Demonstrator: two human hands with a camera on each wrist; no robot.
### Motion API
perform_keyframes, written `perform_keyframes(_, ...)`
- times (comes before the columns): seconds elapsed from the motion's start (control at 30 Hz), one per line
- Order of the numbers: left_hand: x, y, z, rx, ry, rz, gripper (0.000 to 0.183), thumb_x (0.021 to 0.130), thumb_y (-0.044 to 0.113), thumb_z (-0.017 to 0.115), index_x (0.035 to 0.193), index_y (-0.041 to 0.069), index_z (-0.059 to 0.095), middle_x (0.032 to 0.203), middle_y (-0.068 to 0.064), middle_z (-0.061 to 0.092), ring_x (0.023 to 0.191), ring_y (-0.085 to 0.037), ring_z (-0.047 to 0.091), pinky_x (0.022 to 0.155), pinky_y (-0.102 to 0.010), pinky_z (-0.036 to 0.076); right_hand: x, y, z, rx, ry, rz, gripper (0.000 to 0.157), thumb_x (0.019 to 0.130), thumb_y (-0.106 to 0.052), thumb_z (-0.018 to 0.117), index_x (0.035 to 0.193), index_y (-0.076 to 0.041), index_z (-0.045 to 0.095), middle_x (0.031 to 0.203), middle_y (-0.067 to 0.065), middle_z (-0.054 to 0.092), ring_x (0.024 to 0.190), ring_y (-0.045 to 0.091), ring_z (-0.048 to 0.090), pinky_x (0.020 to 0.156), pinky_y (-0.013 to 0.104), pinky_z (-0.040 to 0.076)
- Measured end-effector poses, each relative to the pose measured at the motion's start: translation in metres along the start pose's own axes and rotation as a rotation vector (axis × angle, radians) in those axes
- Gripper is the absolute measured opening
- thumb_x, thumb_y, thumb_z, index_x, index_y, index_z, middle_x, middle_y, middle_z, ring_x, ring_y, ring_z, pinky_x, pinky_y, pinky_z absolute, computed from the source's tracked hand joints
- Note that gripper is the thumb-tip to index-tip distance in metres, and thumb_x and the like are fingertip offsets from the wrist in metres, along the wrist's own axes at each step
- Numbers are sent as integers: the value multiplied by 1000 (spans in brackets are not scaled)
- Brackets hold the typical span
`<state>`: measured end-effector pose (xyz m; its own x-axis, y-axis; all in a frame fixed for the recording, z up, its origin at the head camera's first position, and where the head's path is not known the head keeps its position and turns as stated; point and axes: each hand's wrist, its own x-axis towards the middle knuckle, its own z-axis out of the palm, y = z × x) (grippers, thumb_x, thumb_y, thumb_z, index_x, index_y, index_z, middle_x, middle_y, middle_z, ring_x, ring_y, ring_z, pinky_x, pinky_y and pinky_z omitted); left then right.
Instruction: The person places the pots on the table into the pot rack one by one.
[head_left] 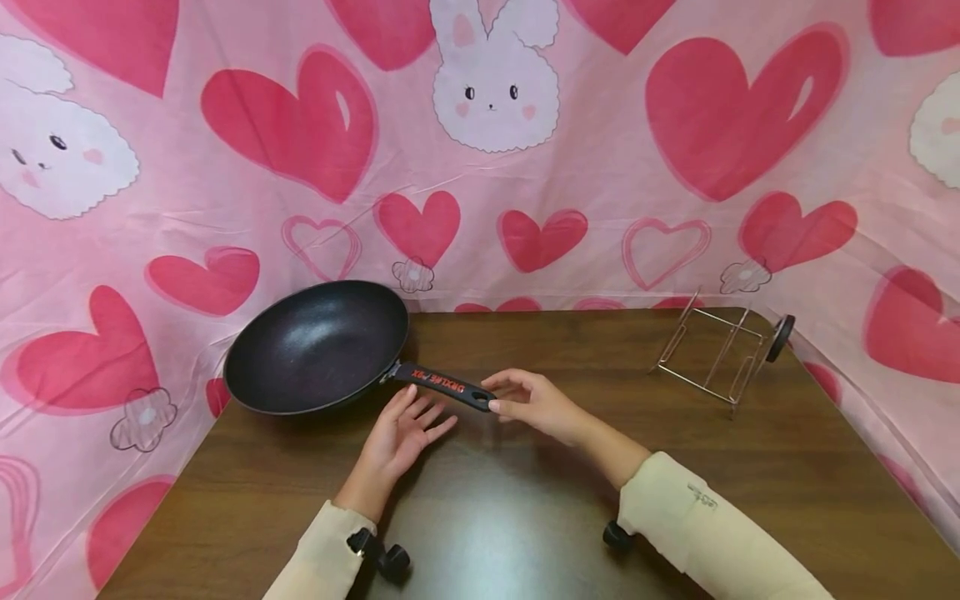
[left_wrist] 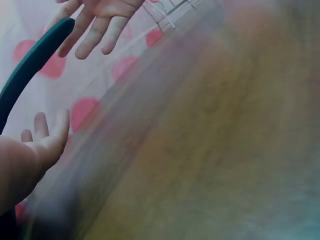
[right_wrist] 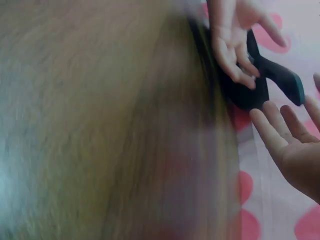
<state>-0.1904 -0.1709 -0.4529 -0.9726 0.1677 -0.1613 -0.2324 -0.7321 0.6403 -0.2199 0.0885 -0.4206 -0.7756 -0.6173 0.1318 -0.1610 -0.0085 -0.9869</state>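
Note:
A black frying pan point(head_left: 318, 346) sits at the left of the wooden table, its hollow side up and its black handle point(head_left: 446, 387) with red lettering pointing right. My left hand point(head_left: 397, 437) is just below the handle, palm turned up and fingers spread, the fingertips close to its underside. At the handle's end is my right hand point(head_left: 536, 404), thumb and fingers parted around the tip. In the right wrist view, the right hand's fingers point(right_wrist: 280, 131) look extended and a gap shows between them and the handle.
A wire rack point(head_left: 708, 354) with a black round part point(head_left: 781, 338) stands at the back right of the brown table point(head_left: 517, 500). Behind the table hangs a pink cloth point(head_left: 480, 192) with hearts and rabbits, also along both sides.

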Motion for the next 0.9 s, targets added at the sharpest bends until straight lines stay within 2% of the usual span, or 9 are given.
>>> perform_keyframes(0.1,7,2,-1,-5,-25,21,19,103,20,51,105,19,70,115,-7,66,125,-33,50,105,-67,26,4,2,7,22,25,13,36,93,-6,65,127,4,56,122,21,58,104,49,58,86,54,52)
perform_keyframes(0.2,12,3,-1,-8,-30,43,21,102,17,50,99,18,71,108,-4,69,118,-29,56,106,-64,27,4,5,12,42,61,36,33,92,-3,65,124,4,57,119,20,60,101,50,59,85,51,53)
perform_keyframes(0.3,16,1,-1,-15,-29,70,23,103,12,47,95,17,68,101,-3,69,110,-25,60,104,-58,36,1,9,17,88,95,63,33,90,2,66,121,7,57,114,20,61,99,48,61,84,49,54)
perform_keyframes(0.47,17,-7,0,-87,-17,107,22,103,1,39,100,10,59,97,-6,68,103,-26,66,89,-47,51,-5,15,26,196,109,115,33,86,9,66,117,13,55,110,18,61,93,37,66,83,44,55)
perform_keyframes(0.57,17,-11,-1,-127,-3,109,20,102,-3,37,107,6,55,99,-9,66,102,-27,67,86,-44,53,-6,19,28,267,100,160,33,84,12,64,115,14,52,108,17,59,90,29,66,84,44,55)
perform_keyframes(0.63,16,-12,-1,-134,7,113,20,102,-4,38,110,4,55,100,-10,67,101,-26,68,86,-43,53,-4,22,28,312,85,185,32,84,14,61,115,14,51,106,18,57,91,30,66,86,45,54)
perform_keyframes(0.8,14,-12,0,-135,6,142,18,101,-3,43,108,5,58,100,-8,69,101,-24,67,86,-42,53,7,24,26,411,8,220,32,92,5,57,122,12,47,109,19,57,97,36,66,87,48,53)
perform_keyframes(0.9,13,-10,2,-126,1,146,16,100,-1,46,108,6,59,101,-7,68,102,-22,67,87,-41,53,14,23,26,454,-48,230,36,95,1,57,127,11,46,111,18,59,98,33,66,86,48,54)
